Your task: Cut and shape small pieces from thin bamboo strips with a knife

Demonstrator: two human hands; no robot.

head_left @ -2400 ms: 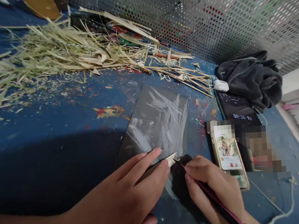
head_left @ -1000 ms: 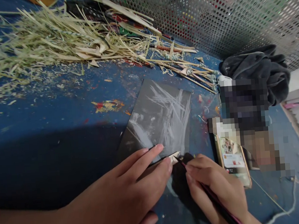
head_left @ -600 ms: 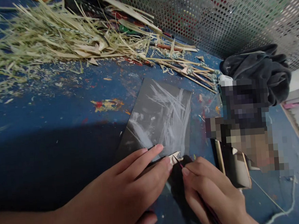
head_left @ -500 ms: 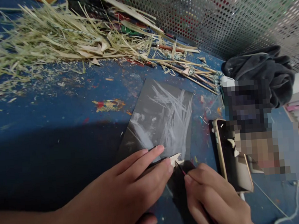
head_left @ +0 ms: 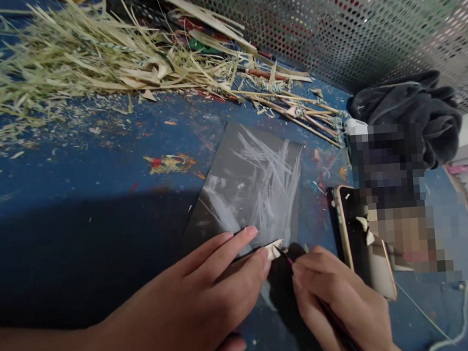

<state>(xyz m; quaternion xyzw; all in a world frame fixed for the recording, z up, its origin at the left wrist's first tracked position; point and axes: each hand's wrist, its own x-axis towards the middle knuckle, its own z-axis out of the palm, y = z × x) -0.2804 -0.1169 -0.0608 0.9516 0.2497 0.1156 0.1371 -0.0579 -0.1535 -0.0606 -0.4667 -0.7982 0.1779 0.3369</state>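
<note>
1. A pixelated patch hides part of the phone (head_left: 352, 231) and whatever writing lies beneath; the visible screen is dark, with pale flecks on it.
2. The small pale piece (head_left: 273, 251) sits over the near end of the dark, white-streaked sheet (head_left: 253, 163). Its long axis slants across, pointed end facing right and slightly away.
3. The left hand (head_left: 210, 289) holds this piece under its fingertips, covering its other end.
4. The right hand (head_left: 340, 293) grips a slim tool (head_left: 288, 260) like a pen, its dark tip at the piece, its shaft running back toward the person.
5. Beyond, on the blue worktop (head_left: 108, 157), lie heaped straw strips (head_left: 90, 68) and tied sticks (head_left: 306, 119); a dark cloth (head_left: 408, 110) sits bunched near the perforated panel (head_left: 327, 24).
</note>
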